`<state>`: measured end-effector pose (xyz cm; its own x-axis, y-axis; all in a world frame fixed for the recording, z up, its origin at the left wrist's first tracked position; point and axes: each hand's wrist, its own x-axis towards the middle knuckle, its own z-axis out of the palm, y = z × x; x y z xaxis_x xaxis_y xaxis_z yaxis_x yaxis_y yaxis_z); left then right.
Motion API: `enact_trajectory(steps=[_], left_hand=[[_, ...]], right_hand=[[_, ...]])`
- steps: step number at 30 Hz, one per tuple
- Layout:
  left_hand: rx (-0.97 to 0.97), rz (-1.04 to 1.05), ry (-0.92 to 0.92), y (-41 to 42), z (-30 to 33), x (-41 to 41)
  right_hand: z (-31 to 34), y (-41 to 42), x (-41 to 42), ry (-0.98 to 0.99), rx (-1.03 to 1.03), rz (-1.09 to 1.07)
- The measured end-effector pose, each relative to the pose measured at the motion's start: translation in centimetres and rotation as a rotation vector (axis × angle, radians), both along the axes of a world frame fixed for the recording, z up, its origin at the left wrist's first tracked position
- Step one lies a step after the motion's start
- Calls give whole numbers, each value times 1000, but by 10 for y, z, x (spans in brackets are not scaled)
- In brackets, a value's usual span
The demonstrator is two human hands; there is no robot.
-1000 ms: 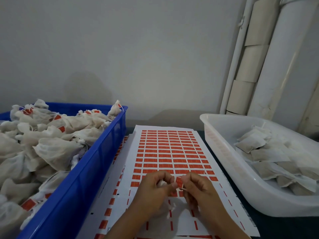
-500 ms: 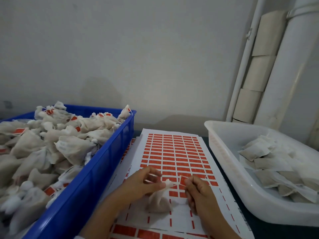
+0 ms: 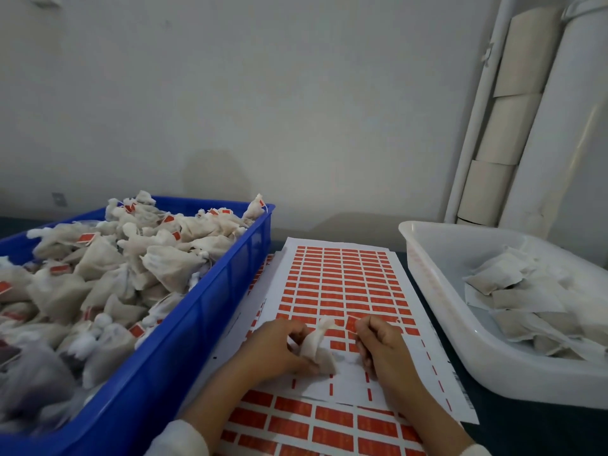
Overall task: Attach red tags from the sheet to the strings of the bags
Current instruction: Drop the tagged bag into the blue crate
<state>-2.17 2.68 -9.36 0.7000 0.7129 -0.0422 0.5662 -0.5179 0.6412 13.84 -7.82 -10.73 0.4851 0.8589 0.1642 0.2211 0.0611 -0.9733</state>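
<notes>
Low in the middle of the frame, a small white mesh bag (image 3: pixel 317 348) lying on the sticker sheet (image 3: pixel 342 281), its gathered neck pointing up and a little to the right. Left hand (image 3: pixel 278 350) curled around the body of the bag, holding it down against the paper, probably so that the string stays taut and does not slide. Right hand (image 3: pixel 383 345) just to the right of the bag, fingers bent, pinching a red tag (image 3: pixel 352 324) between thumb and forefinger (the string itself too thin to make out here). Tag raised off the sheet and near the neck of the bag, so apparently in the step of folding or pressing the tag around the string.

Sheet placed straight ahead, between the two containers, with full rows of red tags in the upper part and peeled, bare rows under the hands; a second sheet (image 3: pixel 316 422) partly under it at the bottom edge of the frame.

At the left, a blue crate (image 3: pixel 210 311) heaped with bags already carrying red tags, likely the place for finished pieces. At the right, a white tub (image 3: pixel 437 291) with flat bags showing no tags, likely the supply. Both within easy reach of one hand each.
</notes>
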Motion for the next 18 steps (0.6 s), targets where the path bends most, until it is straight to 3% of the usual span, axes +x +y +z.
enact_trajectory(steps=[5,8,9,12,13,18], left_hand=[[55,58,-51,0,-1,4],[33,215,-214,0,18,8],[102,314,-297,3,29,8],[636,574,-435,21,75,-1],[732,635,-459,30,91,-6],[576,881,-387,82,128,-41]], right_hand=[[-3,0,3,11,7,9],[-3,1,5,83,3,-10],[-3,2,6,98,-4,-23],[-4,6,6,105,-29,-46],[-5,6,6,98,-35,-49],[-6,7,6,50,-38,-34]])
